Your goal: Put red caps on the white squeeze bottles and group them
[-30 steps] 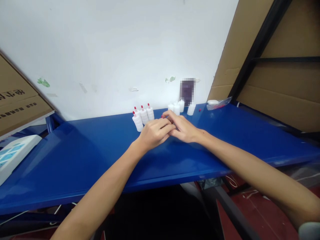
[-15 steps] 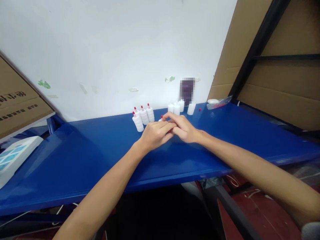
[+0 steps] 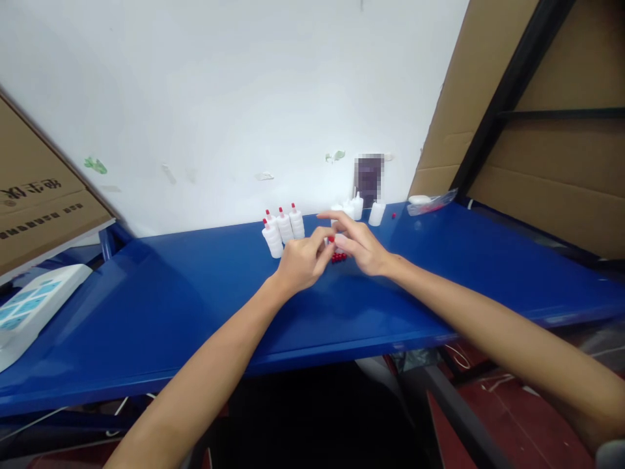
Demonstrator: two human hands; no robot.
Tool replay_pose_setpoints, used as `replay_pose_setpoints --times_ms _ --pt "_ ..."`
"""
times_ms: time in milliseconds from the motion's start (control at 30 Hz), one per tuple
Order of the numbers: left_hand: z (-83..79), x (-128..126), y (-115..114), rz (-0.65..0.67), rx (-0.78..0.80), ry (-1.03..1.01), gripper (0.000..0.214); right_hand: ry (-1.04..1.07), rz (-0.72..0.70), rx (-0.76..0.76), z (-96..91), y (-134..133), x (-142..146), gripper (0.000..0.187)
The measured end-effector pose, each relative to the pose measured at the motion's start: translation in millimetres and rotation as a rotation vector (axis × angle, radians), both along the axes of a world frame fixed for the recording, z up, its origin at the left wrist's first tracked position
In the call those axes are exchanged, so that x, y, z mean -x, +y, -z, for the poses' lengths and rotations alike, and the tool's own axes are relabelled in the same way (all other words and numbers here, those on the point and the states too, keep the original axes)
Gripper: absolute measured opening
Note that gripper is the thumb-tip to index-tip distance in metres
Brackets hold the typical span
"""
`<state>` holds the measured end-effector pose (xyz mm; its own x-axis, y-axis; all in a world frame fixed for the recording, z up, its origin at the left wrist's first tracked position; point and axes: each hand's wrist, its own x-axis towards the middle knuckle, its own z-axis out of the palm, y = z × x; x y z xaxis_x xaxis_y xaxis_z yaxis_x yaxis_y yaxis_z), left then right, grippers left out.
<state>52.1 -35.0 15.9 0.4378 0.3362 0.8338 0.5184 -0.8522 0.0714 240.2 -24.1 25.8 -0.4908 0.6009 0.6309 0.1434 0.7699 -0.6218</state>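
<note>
A small red cap (image 3: 331,240) sits at the meeting fingertips of my two hands, above the table. My left hand (image 3: 301,262) is closed, its thumb and forefinger pinching at the cap from the left. My right hand (image 3: 364,249) comes in from the right, its thumb against the cap and its forefinger stretched out above. Just below the fingers lies a cluster of several red caps (image 3: 338,258), partly covered by the right hand. Left of the hands stand several white bottles with red-tipped nozzles (image 3: 273,241). Behind the right hand are white bottles without red tips (image 3: 358,208), some partly hidden.
Farther right stands one white bottle (image 3: 376,213), with a loose red cap (image 3: 394,215) beside it. A clear plastic bag (image 3: 432,203) lies near the wall on the blue table (image 3: 195,299). A white device with blue panels (image 3: 41,306) is at the left; cardboard (image 3: 43,189) stands behind it.
My hands have drawn slightly apart, uncovering the red cap between the fingertips and the caps below. My right forefinger has straightened. The view has shifted slightly.
</note>
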Motion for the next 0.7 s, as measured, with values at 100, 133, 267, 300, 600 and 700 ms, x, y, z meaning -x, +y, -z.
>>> replay_pose_setpoints --times_ms 100,133,267,300,600,700 --pt "-3.7 3 5 -0.059 0.017 -0.165 0.017 -0.002 0.138 0.075 -0.4 6 -1 0.045" --pt "-5.0 5 7 -0.088 0.028 -0.21 0.018 -0.032 0.208 0.101 -1.0 8 -1 0.042" --pt "-7.0 6 14 -0.161 0.13 -0.366 0.024 -0.225 0.44 0.144 -2.5 13 0 0.038" --pt "-6.8 6 15 -0.167 0.16 -0.391 0.025 -0.266 0.454 0.144 -2.2 13 1 0.038" --pt "-2.9 11 20 -0.253 0.313 -0.267 0.021 -0.306 0.319 0.178 7.2 8 9 0.038" --pt "-2.7 13 21 -0.278 0.34 -0.154 0.021 -0.319 0.315 0.154 10.1 9 11 0.038"
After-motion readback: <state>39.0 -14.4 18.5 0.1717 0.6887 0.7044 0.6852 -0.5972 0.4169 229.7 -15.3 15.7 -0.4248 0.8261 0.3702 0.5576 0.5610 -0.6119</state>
